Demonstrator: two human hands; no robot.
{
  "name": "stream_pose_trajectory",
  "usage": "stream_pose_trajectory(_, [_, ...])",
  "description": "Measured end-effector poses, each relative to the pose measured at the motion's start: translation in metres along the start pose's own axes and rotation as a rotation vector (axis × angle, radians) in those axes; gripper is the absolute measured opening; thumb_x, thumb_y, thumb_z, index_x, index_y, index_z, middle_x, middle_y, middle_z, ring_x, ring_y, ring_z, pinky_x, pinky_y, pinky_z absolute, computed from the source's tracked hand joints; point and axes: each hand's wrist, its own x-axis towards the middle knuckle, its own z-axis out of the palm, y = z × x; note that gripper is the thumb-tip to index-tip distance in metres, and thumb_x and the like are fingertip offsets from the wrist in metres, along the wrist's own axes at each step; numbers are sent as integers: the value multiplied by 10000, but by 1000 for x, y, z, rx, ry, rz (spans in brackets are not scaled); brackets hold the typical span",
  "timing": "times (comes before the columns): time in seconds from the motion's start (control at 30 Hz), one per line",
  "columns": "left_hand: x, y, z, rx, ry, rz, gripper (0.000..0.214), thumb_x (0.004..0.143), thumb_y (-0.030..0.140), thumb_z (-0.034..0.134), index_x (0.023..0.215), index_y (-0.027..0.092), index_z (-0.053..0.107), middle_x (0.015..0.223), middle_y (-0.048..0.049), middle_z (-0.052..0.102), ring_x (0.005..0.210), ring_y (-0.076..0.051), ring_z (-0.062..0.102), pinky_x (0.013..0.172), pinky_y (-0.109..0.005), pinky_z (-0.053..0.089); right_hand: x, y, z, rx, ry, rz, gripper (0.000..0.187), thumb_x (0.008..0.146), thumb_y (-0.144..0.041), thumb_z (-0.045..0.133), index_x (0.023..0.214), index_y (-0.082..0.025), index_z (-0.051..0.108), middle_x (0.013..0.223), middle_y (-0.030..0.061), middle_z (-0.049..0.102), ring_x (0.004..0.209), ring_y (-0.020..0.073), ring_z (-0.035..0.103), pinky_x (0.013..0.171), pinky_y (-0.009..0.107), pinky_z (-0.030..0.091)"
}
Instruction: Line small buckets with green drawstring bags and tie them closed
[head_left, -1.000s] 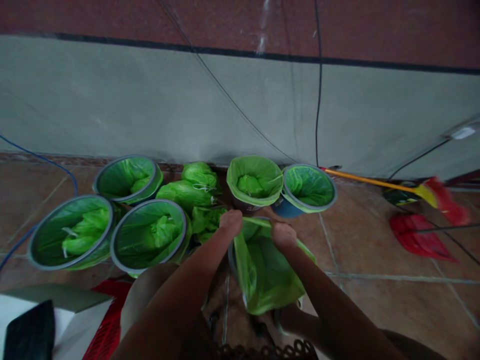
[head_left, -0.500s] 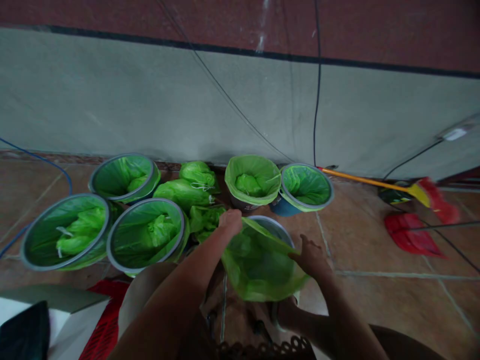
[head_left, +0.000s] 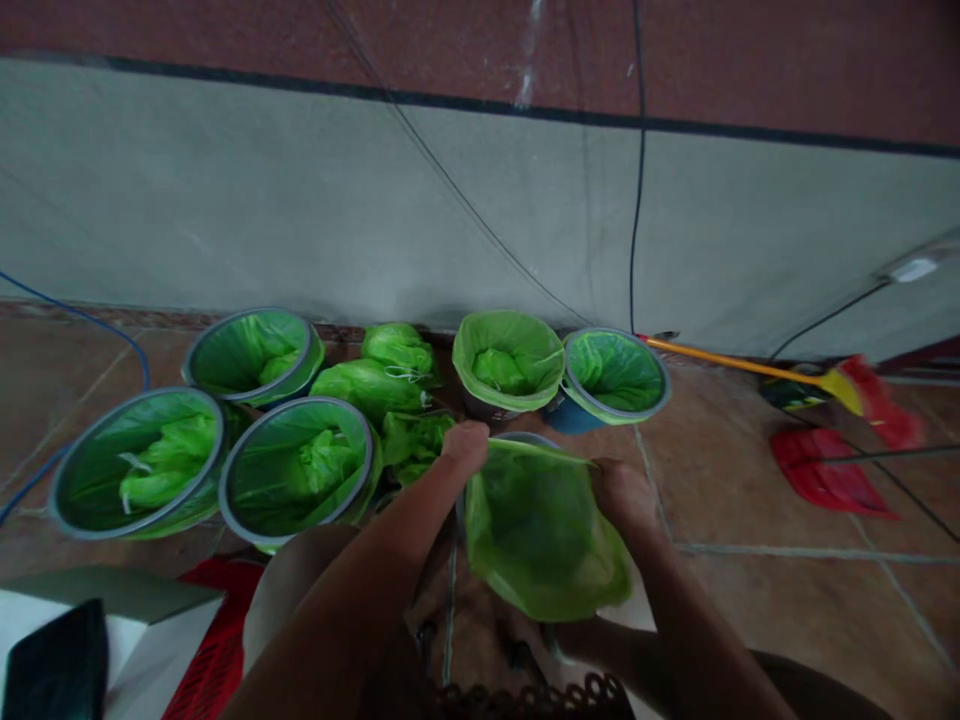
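Nearest: a red plastic crate (head_left: 210,650) is lying on the tiled floor at the near left.
Left hand: the left hand (head_left: 465,445) is pinching the left edge of a thin green plastic bag (head_left: 540,530), fingers closed on the film.
Right hand: the right hand (head_left: 622,490) is clutching the bag's right edge, fingers curled tight.
Bag: it is hanging stretched between both hands, over a grey-rimmed round bucket (head_left: 525,437) that is barely showing behind it.
Left: three green-lined grey buckets (head_left: 300,402) are standing close together.
Far: two more lined buckets (head_left: 615,332) are sitting by the grey wall (head_left: 300,220); a yellow-handled broom (head_left: 750,362) is lying far right.
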Motion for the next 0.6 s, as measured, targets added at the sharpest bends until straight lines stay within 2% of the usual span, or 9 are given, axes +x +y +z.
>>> stream_pose_trajectory(0.13, [-1,2,0,-36,39,15,292,844,120,467,1046,106,677,1043,-155,686,1073,-239,636,921,-319,499,-14,41,9,-30,-131,43,425,911,-306,367,858,-112,741,905,209,717,877,299,690,705,345,486])
stream_pose_trajectory(0.2, [0,2,0,-61,65,13,294,846,121,459,1048,109,673,1048,-149,679,1074,-233,631,928,-317,495,-22,47,18,-2,-154,7,364,884,-289,428,941,-97,731,905,199,717,882,292,686,733,353,490])
stream_pose_trajectory(0.27, [1,2,1,-79,78,-8,291,844,131,465,1051,116,669,1052,-144,674,1069,-230,629,928,-319,496,-27,38,25,14,-77,-39,410,832,-299,544,1168,-90,652,1005,189,706,972,299,661,797,367,489])
stream_pose_trajectory(0.37, [2,3,1,-84,86,-17,279,843,151,473,1039,127,670,1060,-133,669,1062,-228,630,923,-316,498,-24,2,28,7,83,-130,679,753,-344,669,1371,-128,488,1208,184,634,1134,343,576,887,423,464])
stream_pose_trajectory(0.43, [3,3,2,-77,88,-4,278,839,149,472,1031,128,671,1056,-128,671,1056,-229,633,917,-315,501,-17,-25,27,10,106,-197,626,785,-358,640,1364,-165,498,1236,165,624,1170,348,550,923,443,441])
stream_pose_trajectory(0.5, [2,2,1,-70,87,-4,284,834,143,471,1036,127,671,1052,-129,673,1054,-231,637,911,-317,504,-10,-44,24,-5,63,-214,424,861,-324,542,1254,-174,597,1148,156,670,1117,322,592,929,433,432])
stream_pose_trajectory(0.53, [2,1,1,-66,89,-7,288,835,143,471,1043,127,670,1055,-132,674,1057,-234,638,910,-320,506,-6,-49,22,-16,43,-200,354,893,-303,486,1184,-174,641,1087,155,693,1065,305,623,912,418,438])
stream_pose_trajectory(0.6, [1,-1,1,-54,72,-19,300,837,139,471,1061,126,670,1065,-141,676,1074,-242,635,913,-331,506,-2,-48,19,-21,27,-154,343,929,-279,398,1088,-185,687,1003,148,715,965,270,667,846,369,461])
